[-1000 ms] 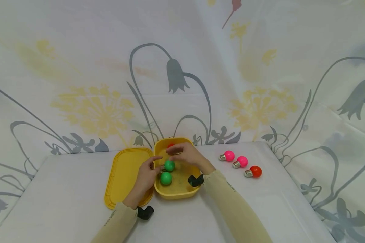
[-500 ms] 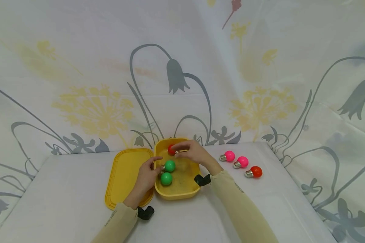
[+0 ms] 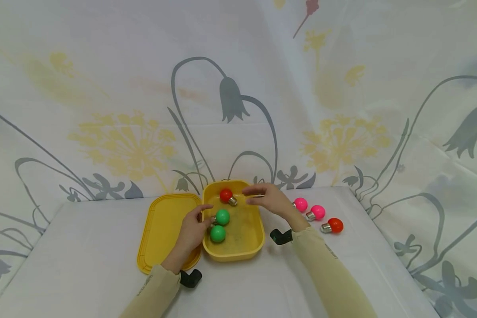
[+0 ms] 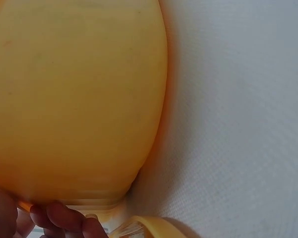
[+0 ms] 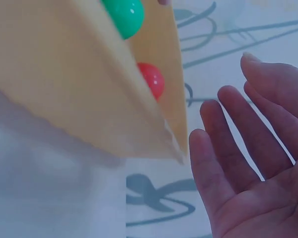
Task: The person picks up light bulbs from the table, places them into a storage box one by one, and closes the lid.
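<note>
A yellow plastic box (image 3: 233, 255) stands on the table with a red light bulb (image 3: 226, 195) in its far part. Two green light bulbs, one green bulb (image 3: 222, 217) behind the other (image 3: 217, 234), lie along its left side. My left hand (image 3: 192, 227) holds the box's left rim, thumb near the green bulbs' bases; curled fingers (image 4: 64, 216) show at the box's edge in the left wrist view. Just over the right rim hovers my right hand (image 3: 272, 201), holding nothing. Its fingers (image 5: 243, 129) are spread and relaxed in the right wrist view.
Left of the box lies a yellow lid (image 3: 163, 225), partly under my left arm. To the right, two pink bulbs, a farther one (image 3: 300, 204) and a nearer one (image 3: 318, 212), and an orange-red bulb (image 3: 335, 225) lie in a slanting row. A flower-patterned curtain (image 3: 238, 110) closes off the back.
My right hand has let go of the red bulb inside the box and moved right, uncovering it. The left hand has stayed at the rim.
</note>
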